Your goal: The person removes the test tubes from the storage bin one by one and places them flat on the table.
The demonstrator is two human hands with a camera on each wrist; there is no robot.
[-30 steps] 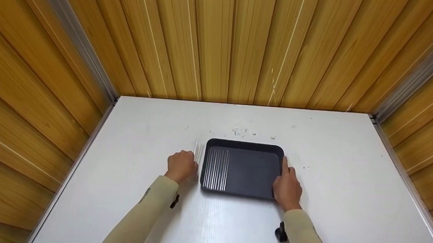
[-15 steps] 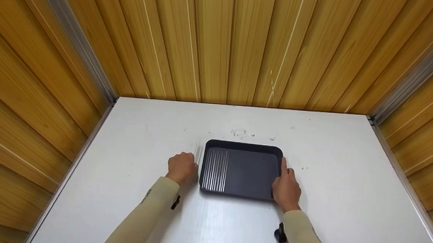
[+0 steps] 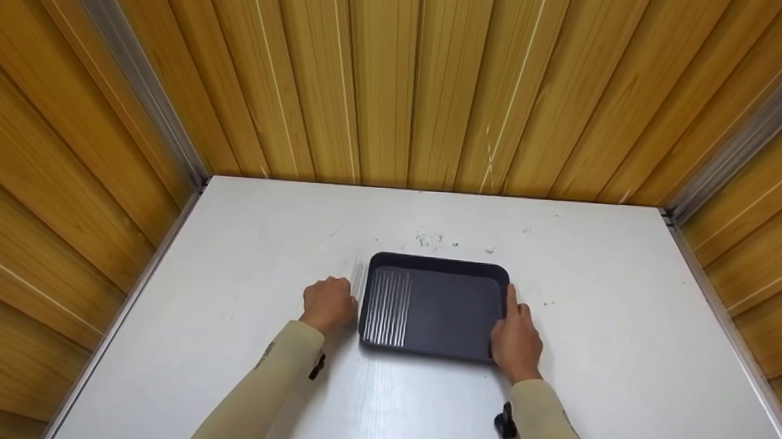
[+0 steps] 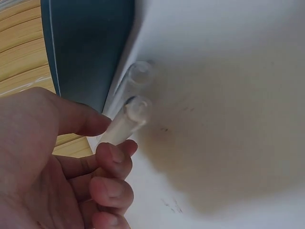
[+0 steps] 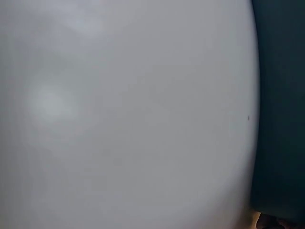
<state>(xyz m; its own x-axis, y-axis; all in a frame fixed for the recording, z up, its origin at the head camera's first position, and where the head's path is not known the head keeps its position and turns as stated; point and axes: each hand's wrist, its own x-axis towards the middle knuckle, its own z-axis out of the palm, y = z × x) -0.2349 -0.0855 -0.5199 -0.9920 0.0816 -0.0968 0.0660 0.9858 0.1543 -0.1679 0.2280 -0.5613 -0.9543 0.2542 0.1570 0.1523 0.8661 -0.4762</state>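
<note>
A dark rectangular tray (image 3: 456, 310) lies on the table with several clear tubes (image 3: 388, 308) side by side along its left part. My left hand (image 3: 328, 304) is just left of the tray. Its thumb and forefinger pinch a clear, round-ended tube (image 4: 126, 119), seen in the left wrist view. Another clear tube (image 4: 139, 74) lies beyond it, beside the tray's outer wall (image 4: 88, 52). At the right rim, my right hand (image 3: 517, 338) grips the tray, thumb inside and forefinger along the outer side. The right wrist view shows only the tray's side (image 5: 281, 119) and table, with fingers barely visible at the bottom corner.
The white table (image 3: 263, 226) has small dark marks (image 3: 430, 240) behind the tray. Wood-patterned panels (image 3: 398, 79) enclose the back and both sides, with metal posts at the corners. Black wrist-camera pieces (image 3: 505, 423) sit by the sleeves.
</note>
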